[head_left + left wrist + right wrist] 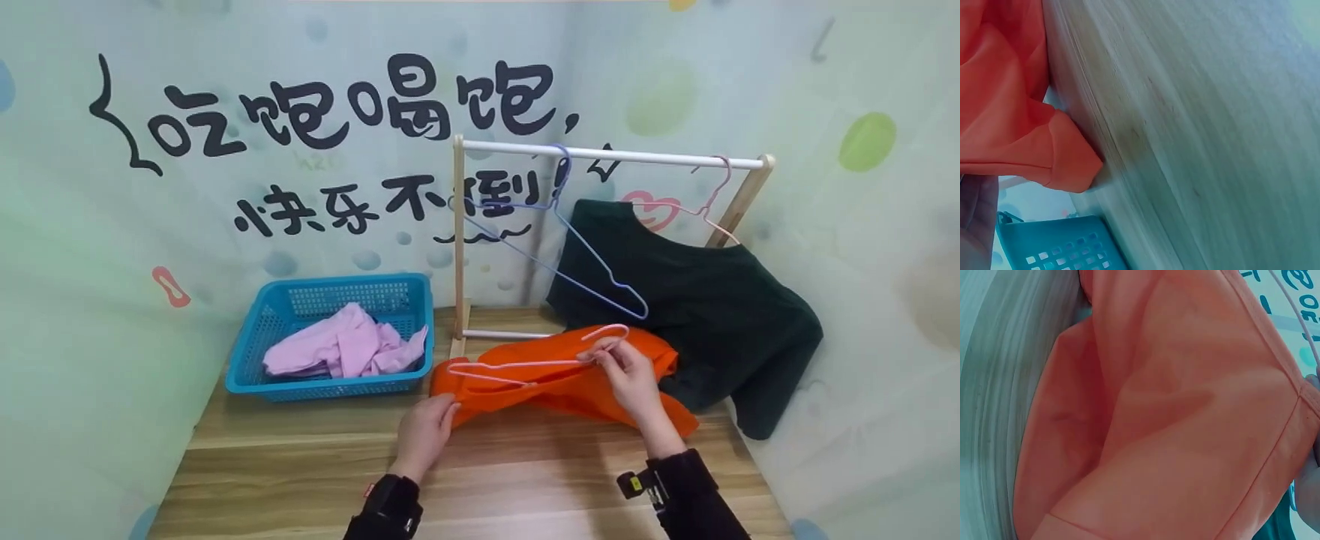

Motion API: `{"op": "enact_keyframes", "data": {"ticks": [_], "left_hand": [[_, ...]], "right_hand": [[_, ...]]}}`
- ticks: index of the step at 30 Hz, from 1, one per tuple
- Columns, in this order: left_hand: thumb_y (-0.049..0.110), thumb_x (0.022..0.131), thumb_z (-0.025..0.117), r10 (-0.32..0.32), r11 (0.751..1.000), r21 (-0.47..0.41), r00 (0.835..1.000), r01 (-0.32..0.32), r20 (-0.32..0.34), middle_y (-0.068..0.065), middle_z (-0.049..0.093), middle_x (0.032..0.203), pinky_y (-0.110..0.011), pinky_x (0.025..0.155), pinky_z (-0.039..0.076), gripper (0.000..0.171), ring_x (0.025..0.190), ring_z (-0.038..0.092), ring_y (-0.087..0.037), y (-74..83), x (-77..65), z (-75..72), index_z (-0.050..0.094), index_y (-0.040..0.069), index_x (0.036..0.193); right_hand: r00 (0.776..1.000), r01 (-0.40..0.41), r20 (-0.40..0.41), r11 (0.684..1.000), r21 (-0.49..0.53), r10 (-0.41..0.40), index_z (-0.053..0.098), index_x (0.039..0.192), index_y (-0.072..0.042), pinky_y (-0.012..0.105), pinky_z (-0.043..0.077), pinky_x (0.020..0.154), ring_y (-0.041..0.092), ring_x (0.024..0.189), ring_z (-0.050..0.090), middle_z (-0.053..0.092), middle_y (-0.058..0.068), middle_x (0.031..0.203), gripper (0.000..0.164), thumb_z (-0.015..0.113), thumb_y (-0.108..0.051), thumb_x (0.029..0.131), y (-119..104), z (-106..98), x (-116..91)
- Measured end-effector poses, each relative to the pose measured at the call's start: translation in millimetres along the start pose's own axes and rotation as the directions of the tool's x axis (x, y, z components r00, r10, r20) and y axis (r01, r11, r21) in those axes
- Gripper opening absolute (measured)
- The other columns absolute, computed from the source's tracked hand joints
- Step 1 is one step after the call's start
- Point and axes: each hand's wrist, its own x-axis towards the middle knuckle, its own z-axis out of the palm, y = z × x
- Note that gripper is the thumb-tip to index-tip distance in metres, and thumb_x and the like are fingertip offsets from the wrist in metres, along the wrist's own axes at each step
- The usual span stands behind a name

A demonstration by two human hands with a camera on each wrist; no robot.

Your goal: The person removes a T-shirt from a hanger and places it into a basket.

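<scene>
An orange garment (502,401), likely a shirt, is draped in front of me, its lower folds near the tabletop. My left hand (427,433) grips its left edge between thumb and fingers; in the left wrist view part of that hand (979,219) shows below the orange cloth (1010,124). A pink clothes hanger (525,364) lies across the garment, its left end against the orange fabric. With thumb and fingertips my right hand (628,375) pinches the hanger just below its hook. In the right wrist view the garment's neckline (1272,346) runs up to that hand (1307,500).
A blue basket (330,390) holding pink cloth (345,345) stands at left. Behind the garment is a rack (615,154) with a blue hanger (600,262) and a dark green shirt (675,285) on a pink hanger (726,180). Everything stands on a wooden table (300,465).
</scene>
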Motion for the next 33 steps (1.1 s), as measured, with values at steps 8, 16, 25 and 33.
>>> {"op": "enact_keyframes", "data": {"ticks": [8,16,25,33], "left_hand": [[0.029,0.09,0.074,-0.115,0.993,-0.035,0.993,0.116,0.025,-0.017,0.056,0.132,-0.05,0.101,0.045,0.065,0.117,0.055,-0.033,10.4,9.6,-2.6,0.044,0.001,0.14],[0.02,0.094,0.068,0.124,0.992,0.018,0.98,-0.128,0.158,-0.01,0.068,0.114,-0.046,0.092,0.051,0.035,0.103,0.062,-0.03,11.6,18.4,-4.0,0.063,0.008,0.127],[-0.003,0.089,0.068,0.077,0.987,-0.14,0.997,-0.074,0.016,-0.009,0.071,0.096,-0.043,0.085,0.053,0.014,0.091,0.065,-0.029,5.9,14.4,0.9,0.071,0.005,0.1],[-0.01,0.085,0.067,0.083,0.987,-0.13,0.994,-0.093,-0.077,-0.008,0.067,0.087,-0.042,0.079,0.053,0.017,0.084,0.062,-0.028,-5.5,14.5,-11.1,0.069,0.005,0.092]], "right_hand": [[0.992,0.1,0.091,0.99,-0.102,-0.09,0.064,0.097,0.008,0.028,0.056,0.08,0.031,0.082,0.07,0.072,0.017,0.091,0.006,0.059,0.009,0.093,0,11,-1],[0.986,0.077,0.157,0.988,-0.137,-0.055,0.065,0.096,0.004,0.028,0.056,0.08,0.027,0.084,0.071,0.072,0.013,0.09,0.006,0.06,0.006,0.093,-3,20,-1],[0.975,0.131,0.21,0.952,-0.278,-0.073,0.068,0.112,-0.014,0.029,0.055,0.086,0.015,0.095,0.068,0.072,-0.002,0.107,0.02,0.068,-0.011,0.093,34,19,1],[0.942,0.286,0.319,0.749,-0.597,-0.106,0.071,0.117,-0.011,0.042,0.053,0.091,0.022,0.102,0.067,0.072,0.003,0.112,0.023,0.066,-0.014,0.095,52,-1,-7]]}}
